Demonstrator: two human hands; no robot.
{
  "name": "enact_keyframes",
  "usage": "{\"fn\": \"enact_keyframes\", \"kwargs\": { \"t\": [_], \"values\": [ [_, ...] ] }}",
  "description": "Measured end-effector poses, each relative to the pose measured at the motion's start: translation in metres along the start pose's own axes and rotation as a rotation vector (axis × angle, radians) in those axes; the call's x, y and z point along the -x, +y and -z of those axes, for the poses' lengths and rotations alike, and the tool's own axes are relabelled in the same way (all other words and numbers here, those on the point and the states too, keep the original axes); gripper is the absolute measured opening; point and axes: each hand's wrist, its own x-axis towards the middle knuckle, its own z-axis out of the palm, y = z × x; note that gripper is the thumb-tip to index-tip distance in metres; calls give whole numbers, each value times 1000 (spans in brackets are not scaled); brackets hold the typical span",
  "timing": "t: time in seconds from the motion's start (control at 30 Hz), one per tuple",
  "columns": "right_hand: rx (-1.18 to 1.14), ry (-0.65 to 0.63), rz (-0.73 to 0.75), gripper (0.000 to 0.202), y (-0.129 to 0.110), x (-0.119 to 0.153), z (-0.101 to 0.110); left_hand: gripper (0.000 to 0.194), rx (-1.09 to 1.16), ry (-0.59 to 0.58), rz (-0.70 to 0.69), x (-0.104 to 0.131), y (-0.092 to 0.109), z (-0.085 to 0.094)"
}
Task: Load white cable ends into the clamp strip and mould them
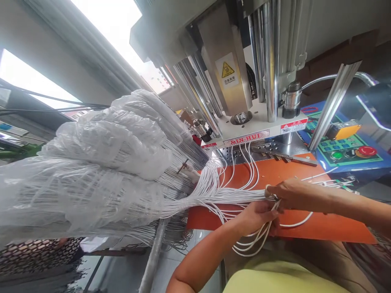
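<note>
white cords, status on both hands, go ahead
Left hand and right hand both closed on white cords. Bundle fans over orange mat under press. Bagged cord pile crowds left side.

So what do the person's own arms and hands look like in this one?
Both hands, left and right, are bare: no gloves, and no rings or watch visible. The forearms are bare too, with no sleeves in view. A yellow-green garment shows at the bottom edge.

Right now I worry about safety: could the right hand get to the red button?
Probably yes. The right hand grips white cords on the orange mat; the red button sits beyond it with only loose cords between.
</note>
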Motion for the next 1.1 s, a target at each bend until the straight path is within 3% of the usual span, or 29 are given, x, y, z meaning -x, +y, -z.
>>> {"fn": "enact_keyframes", "kwargs": {
  "t": [0.1,0.2,0.27,0.4,0.63,0.77,0.93,1.1],
  "values": [
    [110,64,41,42,2,4,4,57,-19,55,-61,-13,0,-10],
    [117,337,18,65,38,24,12,53,-22,74,-113,-15,-2,-10],
    [45,434,-31,58,67,40,13,50,-4,79,-104,-12,-3,-6],
    [-282,367,28,35,91,55,-2,50,-29,86,-73,-8,-2,0],
    [-544,471,-67,37,83,43,-14,48,-62,3,-66,-12,5,-3],
    [-587,412,-9,30,91,44,-8,51,-96,-26,-44,-10,10,-3],
    [-267,511,71,34,86,52,8,54,-163,-32,-10,-13,15,-1],
    [102,544,301,32,30,39,-1,43,-201,-51,-57,-26,18,-8]
  ]
}}
